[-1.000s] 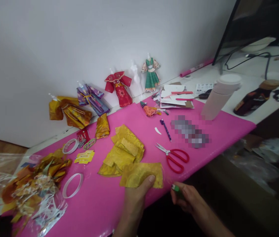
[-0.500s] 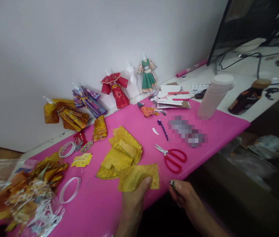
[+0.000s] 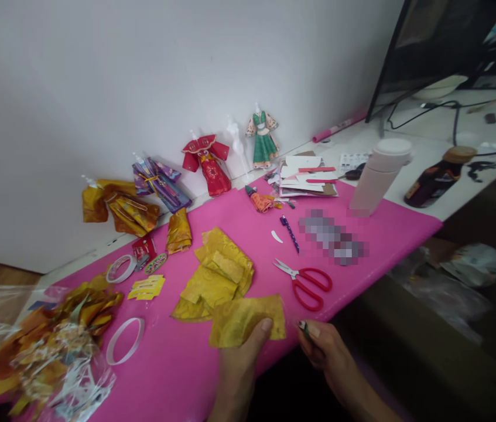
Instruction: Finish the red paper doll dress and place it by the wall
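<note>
In my left hand (image 3: 246,354) is a piece of yellow patterned fabric (image 3: 235,319), pinched with the thumb on top, over the near edge of the pink mat (image 3: 171,366). My right hand (image 3: 329,351), just to the right, is closed round a small dark green object (image 3: 305,330) with a dark tip; most of it is hidden by the fingers. Beyond the left hand lie several larger yellow fabric pieces (image 3: 216,275), partly overlapping. Red-handled scissors (image 3: 307,284) lie with blades apart, a short way above my right hand.
Dressed paper dolls (image 3: 212,167) and a bare white figure (image 3: 239,146) lean along the wall. Tape rolls (image 3: 125,341) and a heap of scraps in plastic (image 3: 63,346) are at left. A pink bottle (image 3: 379,176), a dark bottle (image 3: 436,179) and a pen (image 3: 290,233) are at right.
The view has shifted slightly. Both hands keep their grips, and the right hand and green object sit a touch closer to the yellow fabric piece.
</note>
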`<state>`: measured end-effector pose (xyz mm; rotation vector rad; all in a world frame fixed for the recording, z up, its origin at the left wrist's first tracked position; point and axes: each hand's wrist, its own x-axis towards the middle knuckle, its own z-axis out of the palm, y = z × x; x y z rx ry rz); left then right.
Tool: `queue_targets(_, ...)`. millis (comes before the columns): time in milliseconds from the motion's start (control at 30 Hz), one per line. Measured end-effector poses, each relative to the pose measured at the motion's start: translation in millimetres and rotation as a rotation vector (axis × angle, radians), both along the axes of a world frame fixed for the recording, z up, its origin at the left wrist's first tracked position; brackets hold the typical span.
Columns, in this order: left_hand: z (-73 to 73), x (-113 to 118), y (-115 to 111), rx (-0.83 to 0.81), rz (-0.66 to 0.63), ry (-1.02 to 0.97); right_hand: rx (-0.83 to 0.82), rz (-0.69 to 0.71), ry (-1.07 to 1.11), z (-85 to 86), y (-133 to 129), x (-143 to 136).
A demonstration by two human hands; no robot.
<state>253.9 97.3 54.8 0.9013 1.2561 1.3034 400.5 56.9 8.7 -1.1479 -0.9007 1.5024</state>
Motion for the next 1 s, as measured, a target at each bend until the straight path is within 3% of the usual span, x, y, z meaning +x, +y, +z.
queue_targets(367,3.3,3,0,0.042,0.015,0.023,0.023,0.012,0.008,11.4,-1,0)
queue_targets(633,0.1,-3,2,0.046,0.020,0.060,0.083,0.045,-0.004,1.2,-1,1)
queue_targets(800,8.0,-4,0,0.067,-0.009,0.085,0.137,0.088,0.008,-3.0,1,2)
queue_targets(1000,15.7,-3,-5,0.026,0.020,0.073,0.133,0.039,0.052,-0.7,2,-6)
